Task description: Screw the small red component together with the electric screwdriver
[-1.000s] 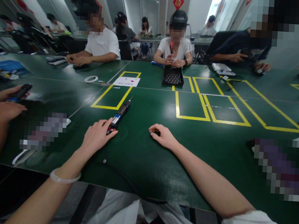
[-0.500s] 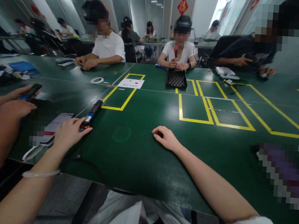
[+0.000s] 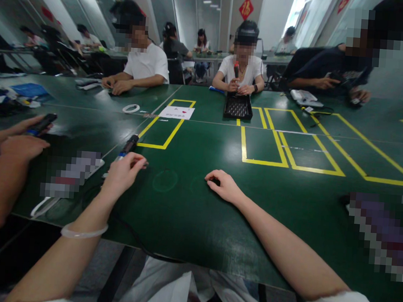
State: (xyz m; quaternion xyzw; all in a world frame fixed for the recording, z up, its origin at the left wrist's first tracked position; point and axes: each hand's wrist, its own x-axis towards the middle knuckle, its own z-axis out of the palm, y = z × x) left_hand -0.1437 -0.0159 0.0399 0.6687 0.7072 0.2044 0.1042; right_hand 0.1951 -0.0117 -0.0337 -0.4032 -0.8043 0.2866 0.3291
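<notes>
Pointing which way, that electric screwdriver (image 3: 129, 144)?

Away and slightly right: its long axis runs from the left hand (image 3: 123, 174) toward the corner of the yellow tape rectangle (image 3: 153, 145), and its near end is hidden under that hand.

Is the hand gripping it?

Its fingers are bent over the near end, thumb stretched right; whether they clamp it or only lie on it, I cannot tell.

And the right hand (image 3: 225, 186)?

Well apart to the right, loosely curled, fingertips down on the green table (image 3: 287, 207); the dark spot under them may be shadow, I cannot tell. The left is plainly nearer.

What of the room?

At the left are a co-worker's hands (image 3: 24, 147), one holding a dark device (image 3: 42, 123); across the table another person sits behind a black tray (image 3: 238, 108), with more desks and glass walls beyond
</notes>
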